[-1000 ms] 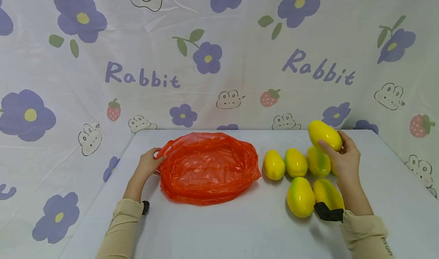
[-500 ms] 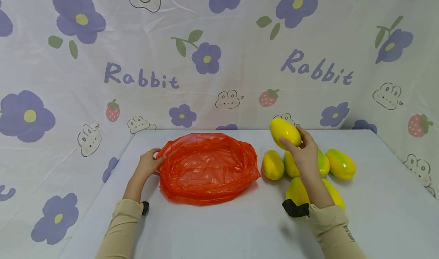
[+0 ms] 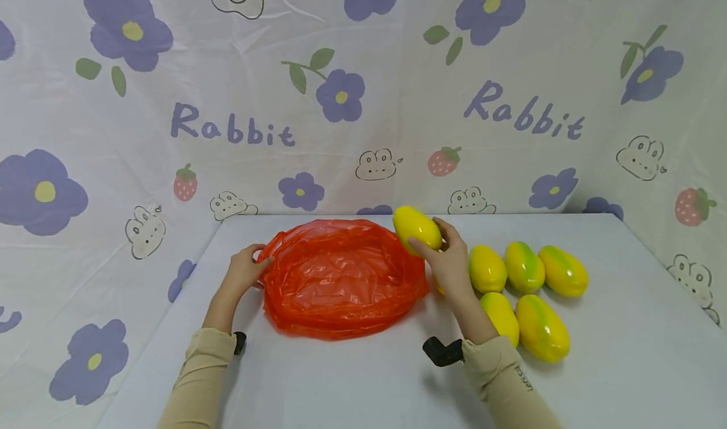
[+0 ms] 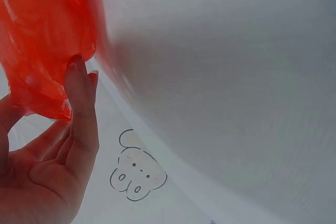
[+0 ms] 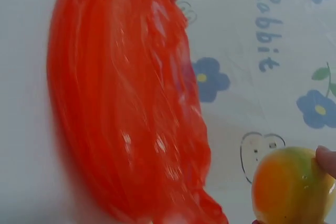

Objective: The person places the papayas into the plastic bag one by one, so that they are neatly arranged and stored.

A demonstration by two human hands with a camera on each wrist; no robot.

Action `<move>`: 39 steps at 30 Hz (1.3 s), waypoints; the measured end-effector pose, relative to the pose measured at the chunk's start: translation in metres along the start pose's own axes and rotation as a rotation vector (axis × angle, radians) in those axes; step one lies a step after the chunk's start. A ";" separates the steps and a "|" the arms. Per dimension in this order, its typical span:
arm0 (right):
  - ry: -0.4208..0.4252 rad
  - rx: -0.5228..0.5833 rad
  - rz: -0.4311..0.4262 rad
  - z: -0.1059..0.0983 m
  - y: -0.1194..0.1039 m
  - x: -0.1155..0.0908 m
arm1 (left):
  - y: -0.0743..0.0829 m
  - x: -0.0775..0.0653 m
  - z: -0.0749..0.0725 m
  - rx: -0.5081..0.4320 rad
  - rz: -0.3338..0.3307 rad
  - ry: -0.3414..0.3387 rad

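Right grip point(image 3: 451, 262) curled firmly round a yellow fruit point(image 3: 416, 227), raised near the right rim of a red plastic bag point(image 3: 346, 277); left grip point(image 3: 244, 271) pinches the bag's left edge. Patterned backdrop point(image 3: 397, 50) behind: purple flowers, "Rabbit" lettering. White desk point(image 3: 341, 385) in front. Bag sits on desk between both grips, mouth spread wide. Six loose fruits point(image 3: 525, 267) right of it, back four, front two; one mostly hidden by right grip. Small black device point(image 3: 443, 352) at right cuff.
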State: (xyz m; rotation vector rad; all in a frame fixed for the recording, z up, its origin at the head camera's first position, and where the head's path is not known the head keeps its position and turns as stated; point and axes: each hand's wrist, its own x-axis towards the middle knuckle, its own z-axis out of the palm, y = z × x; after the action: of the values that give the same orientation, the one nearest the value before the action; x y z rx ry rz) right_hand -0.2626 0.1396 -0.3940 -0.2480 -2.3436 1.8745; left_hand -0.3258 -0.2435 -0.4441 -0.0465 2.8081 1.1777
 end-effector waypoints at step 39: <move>-0.137 0.049 -0.053 0.139 0.026 -0.028 | 0.003 0.002 0.002 0.007 0.024 -0.001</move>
State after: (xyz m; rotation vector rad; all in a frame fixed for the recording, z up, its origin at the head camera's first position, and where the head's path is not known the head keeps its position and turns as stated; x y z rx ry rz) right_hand -0.2618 0.0069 -0.4502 -0.0528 -2.3605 1.9799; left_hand -0.3276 -0.2401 -0.4438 -0.0108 2.8196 1.1720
